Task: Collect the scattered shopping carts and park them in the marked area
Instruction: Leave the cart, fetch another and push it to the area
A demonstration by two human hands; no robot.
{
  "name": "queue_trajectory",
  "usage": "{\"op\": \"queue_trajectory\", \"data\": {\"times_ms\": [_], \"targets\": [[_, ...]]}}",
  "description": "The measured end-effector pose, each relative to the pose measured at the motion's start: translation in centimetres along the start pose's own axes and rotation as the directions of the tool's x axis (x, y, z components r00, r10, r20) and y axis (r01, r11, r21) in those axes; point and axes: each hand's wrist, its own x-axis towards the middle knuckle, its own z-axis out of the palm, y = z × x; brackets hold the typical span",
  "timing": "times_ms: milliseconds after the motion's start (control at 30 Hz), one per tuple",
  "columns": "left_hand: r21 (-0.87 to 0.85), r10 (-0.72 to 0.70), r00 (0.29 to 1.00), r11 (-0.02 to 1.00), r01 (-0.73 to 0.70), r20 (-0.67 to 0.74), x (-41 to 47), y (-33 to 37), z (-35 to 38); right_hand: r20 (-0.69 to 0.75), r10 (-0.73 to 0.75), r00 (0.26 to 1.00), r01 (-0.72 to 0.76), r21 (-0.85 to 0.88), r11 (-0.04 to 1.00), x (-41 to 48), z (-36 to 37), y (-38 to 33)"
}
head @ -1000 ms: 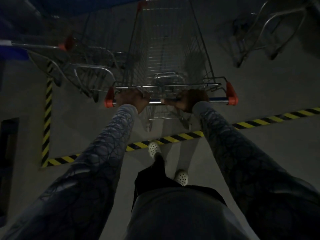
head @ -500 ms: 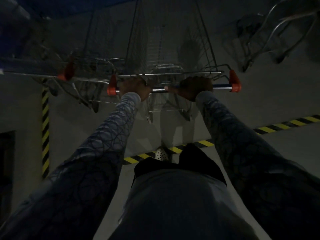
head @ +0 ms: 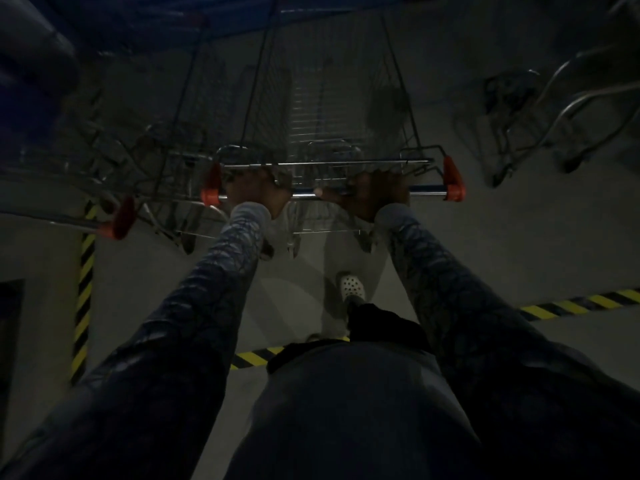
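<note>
A: What changed in the last sec?

B: The striped floor tape [head: 571,304] had been ahead of the person's feet a sec ago; by this moment it ran behind the white shoe [head: 352,285], so the person had stepped over the line. The cart [head: 325,147] had rolled fwd w/ them, its wheels well past the tape.

A: So it was inside the marked area?

B: Looked that way, judging by the tape corner at left. It also sat just beside a parked cart [head: 114,174] on the left, whose orange handle cap had come nearer. Probably the parking step was nearly done; letting go was still left.

A: Hands?

B: Left hand [head: 254,192] was wrapped round the handle bar [head: 424,192] near the left orange cap; right hand [head: 375,195] was wrapped round it right of centre. Both closed on the bar, arms straight out.

A: Where was the cart rel. to them?

B: Directly in front, basket stretching away from the hands, bar across the palms. Another cart frame [head: 540,119] stood well apart at right. Too dark and blurred to say if the baskets nested.
</note>
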Motion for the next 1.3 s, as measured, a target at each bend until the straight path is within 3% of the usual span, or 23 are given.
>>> {"op": "queue_trajectory", "data": {"times_ms": [233,333,433,533,633,733,867,1033,1133,1233,1300], "targets": [[0.02,-0.095,0.995,0.995,0.094,0.03,4.4,2.8,0.4,-0.264,-0.149,0.953,0.167,0.044,0.985,5.1,0.0,3.6],[0.0,-0.131,0.991,0.991,0.131,0.011,5.8,3.8,0.3,-0.43,-0.205,0.879,0.231,0.008,0.973,6.9,-0.2,4.5],[0.021,-0.142,0.989,0.99,0.142,0.026,7.5,4.7,0.6,-0.504,-0.231,0.832,0.253,-0.027,0.967,9.4,0.2,5.6],[0.014,-0.166,0.984,0.986,0.166,0.068,9.5,5.6,1.2,-0.631,-0.288,0.72,0.329,-0.054,0.943,12.1,-0.2,6.9],[0.0,-0.149,0.988,0.989,0.149,0.046,10.6,6.6,0.9,-0.665,-0.365,0.652,0.397,-0.111,0.911,14.3,-0.7,8.3],[0.003,-0.036,0.999,0.999,0.036,0.001,11.3,6.7,0.8,-0.715,-0.191,0.673,0.332,0.061,0.941,15.2,0.1,8.3],[0.007,0.005,0.998,1.0,-0.005,-0.067,12.0,6.3,1.1,-0.757,0.042,0.652,0.255,0.271,0.928,15.7,1.3,6.4],[-0.035,0.033,0.992,0.999,-0.038,-0.124,11.8,6.4,2.1,-0.588,0.248,0.77,-0.097,0.276,0.956,17.8,-0.8,5.0],[-0.006,0.116,0.978,0.993,-0.119,-0.175,11.6,5.8,3.2,-0.411,0.394,0.822,-0.268,0.332,0.904,19.2,-2.1,3.9],[0.018,0.159,0.969,0.987,-0.159,-0.19,11.0,5.5,3.6,-0.259,0.39,0.884,-0.244,0.455,0.856,19.9,-3.3,2.4],[-0.006,0.16,0.967,0.986,-0.164,-0.2,10.1,5.2,3.9,-0.292,0.289,0.912,-0.124,0.475,0.871,19.5,-3.4,0.8]]}}
